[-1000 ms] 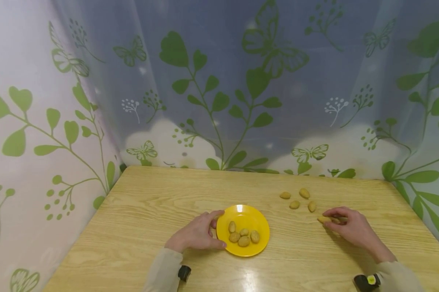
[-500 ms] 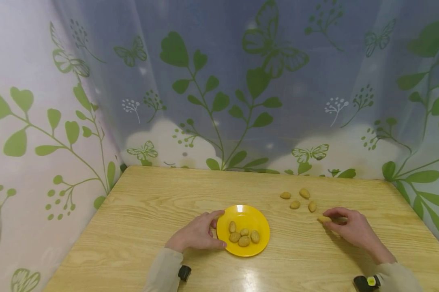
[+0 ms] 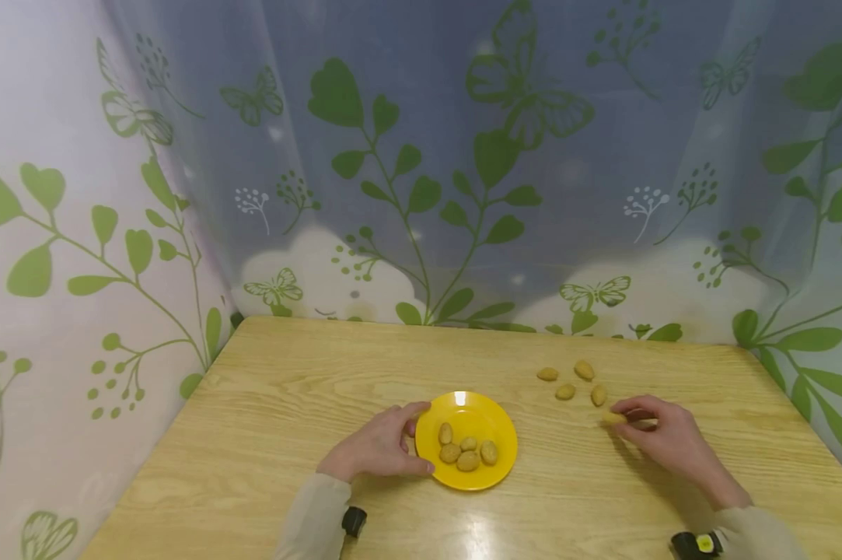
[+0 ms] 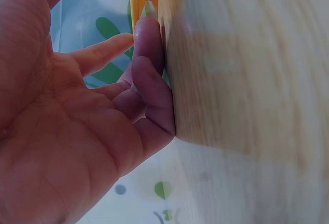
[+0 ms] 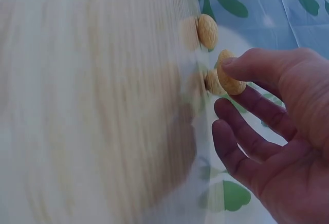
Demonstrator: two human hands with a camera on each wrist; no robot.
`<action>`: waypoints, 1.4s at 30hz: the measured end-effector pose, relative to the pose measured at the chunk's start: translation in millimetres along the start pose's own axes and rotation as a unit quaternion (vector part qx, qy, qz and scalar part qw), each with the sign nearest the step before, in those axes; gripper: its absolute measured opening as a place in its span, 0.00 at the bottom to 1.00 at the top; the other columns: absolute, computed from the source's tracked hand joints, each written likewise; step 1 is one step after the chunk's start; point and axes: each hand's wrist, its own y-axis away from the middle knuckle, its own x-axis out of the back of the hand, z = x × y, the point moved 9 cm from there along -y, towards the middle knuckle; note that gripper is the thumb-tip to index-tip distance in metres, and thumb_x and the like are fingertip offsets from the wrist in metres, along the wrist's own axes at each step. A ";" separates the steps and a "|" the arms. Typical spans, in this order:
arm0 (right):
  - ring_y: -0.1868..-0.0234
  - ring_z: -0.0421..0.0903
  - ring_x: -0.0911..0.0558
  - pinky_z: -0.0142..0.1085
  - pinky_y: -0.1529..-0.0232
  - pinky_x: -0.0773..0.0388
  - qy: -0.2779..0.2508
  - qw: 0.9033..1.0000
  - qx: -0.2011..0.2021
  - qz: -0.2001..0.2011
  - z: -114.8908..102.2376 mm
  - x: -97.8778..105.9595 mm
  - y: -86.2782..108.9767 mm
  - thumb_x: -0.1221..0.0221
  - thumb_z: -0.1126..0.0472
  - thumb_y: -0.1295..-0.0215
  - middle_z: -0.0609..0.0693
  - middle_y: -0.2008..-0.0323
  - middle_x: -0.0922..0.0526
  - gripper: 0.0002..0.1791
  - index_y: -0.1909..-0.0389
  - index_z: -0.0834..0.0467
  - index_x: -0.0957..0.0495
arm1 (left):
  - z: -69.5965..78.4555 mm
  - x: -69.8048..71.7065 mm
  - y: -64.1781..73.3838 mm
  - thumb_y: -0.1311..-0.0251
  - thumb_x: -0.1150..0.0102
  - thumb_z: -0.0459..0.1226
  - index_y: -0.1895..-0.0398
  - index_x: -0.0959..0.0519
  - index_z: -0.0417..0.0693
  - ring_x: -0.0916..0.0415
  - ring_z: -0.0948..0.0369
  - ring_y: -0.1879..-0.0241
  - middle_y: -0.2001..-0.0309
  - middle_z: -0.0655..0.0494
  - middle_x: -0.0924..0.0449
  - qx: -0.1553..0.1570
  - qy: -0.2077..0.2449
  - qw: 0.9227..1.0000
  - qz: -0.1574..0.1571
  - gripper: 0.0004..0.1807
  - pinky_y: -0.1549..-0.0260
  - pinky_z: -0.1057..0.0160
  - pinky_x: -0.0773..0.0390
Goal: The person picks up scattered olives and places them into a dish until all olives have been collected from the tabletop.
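Note:
In the head view, a small round yellow plate (image 3: 494, 416) lies on the table with several tan, oval nuts in their shells (image 3: 468, 461) on it. My left hand (image 3: 381, 445) grips its left rim, index finger at the upper side and thumb at the lower. The left wrist view shows curled fingers (image 4: 147, 44) against the plate's edge. Off to the right, my right hand (image 3: 662, 432) pinches one nut (image 5: 230, 75) between thumb and fingers, just above the tabletop. Behind that nut, in the right wrist view, two more nuts show, one partly hidden.
Several loose nuts (image 3: 565, 392) lie on the wooden table (image 3: 309, 365), right of the plate and beyond the right hand. A patterned curtain (image 3: 421, 155) with green leaves and butterflies hangs along the table's back edge, and a similar one (image 3: 78, 233) is at left.
My right hand has shifted slightly left and now lifts the nut it pinched on the table. The left hand and the plate stay put.

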 end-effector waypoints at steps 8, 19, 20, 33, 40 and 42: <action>0.62 0.29 0.17 0.28 0.66 0.17 -0.016 1.000 0.026 0.006 -16.2 -6.6 -1.8 0.29 0.68 0.41 0.55 0.57 0.12 0.12 0.57 0.55 0.14 | 0.9 0.7 0.6 0.51 0.24 0.51 0.22 0.38 0.50 0.29 0.66 0.67 0.54 0.57 0.26 0.002 -0.003 1.000 -0.002 0.53 0.66 0.68 0.27; 0.63 0.32 0.15 0.30 0.65 0.16 -0.050 0.998 0.020 -0.021 -25.9 -25.9 -5.1 0.28 0.67 0.41 0.56 0.57 0.12 0.11 0.57 0.56 0.14 | 0.2 -0.2 1.4 0.51 0.23 0.50 0.22 0.38 0.49 0.28 0.66 0.66 0.53 0.56 0.24 -0.001 0.008 1.000 0.000 0.53 0.65 0.68 0.27; 0.63 0.32 0.15 0.30 0.65 0.16 -0.053 0.998 0.015 -0.025 -25.7 -28.4 -5.0 0.28 0.66 0.41 0.56 0.57 0.12 0.11 0.57 0.56 0.14 | 0.4 -0.2 1.7 0.52 0.23 0.50 0.22 0.38 0.49 0.28 0.65 0.66 0.53 0.56 0.24 -0.001 0.010 1.000 0.001 0.53 0.65 0.68 0.26; 0.63 0.31 0.17 0.30 0.63 0.18 -0.083 0.995 -0.001 -0.051 -39.3 -47.9 -9.6 0.28 0.61 0.40 0.52 0.59 0.12 0.11 0.57 0.56 0.14 | 1.9 1.0 2.4 0.52 0.23 0.50 0.22 0.38 0.48 0.28 0.65 0.66 0.53 0.55 0.23 -0.004 0.013 1.000 0.002 0.53 0.65 0.68 0.26; 0.63 0.33 0.17 0.30 0.62 0.17 -0.101 0.993 0.008 -0.055 -48.5 -55.7 -13.2 0.28 0.60 0.40 0.51 0.58 0.11 0.10 0.58 0.54 0.14 | 1.0 0.8 1.5 0.52 0.23 0.50 0.22 0.38 0.48 0.28 0.66 0.67 0.52 0.56 0.23 -0.007 0.011 1.000 0.002 0.53 0.65 0.68 0.26; 0.62 0.33 0.16 0.30 0.62 0.17 -0.105 0.993 0.012 -0.057 -50.5 -58.2 -14.2 0.28 0.60 0.40 0.51 0.58 0.12 0.10 0.57 0.54 0.14 | 1.2 1.1 1.3 0.52 0.23 0.50 0.22 0.38 0.47 0.28 0.65 0.66 0.52 0.55 0.23 -0.008 0.011 1.000 0.003 0.53 0.65 0.68 0.26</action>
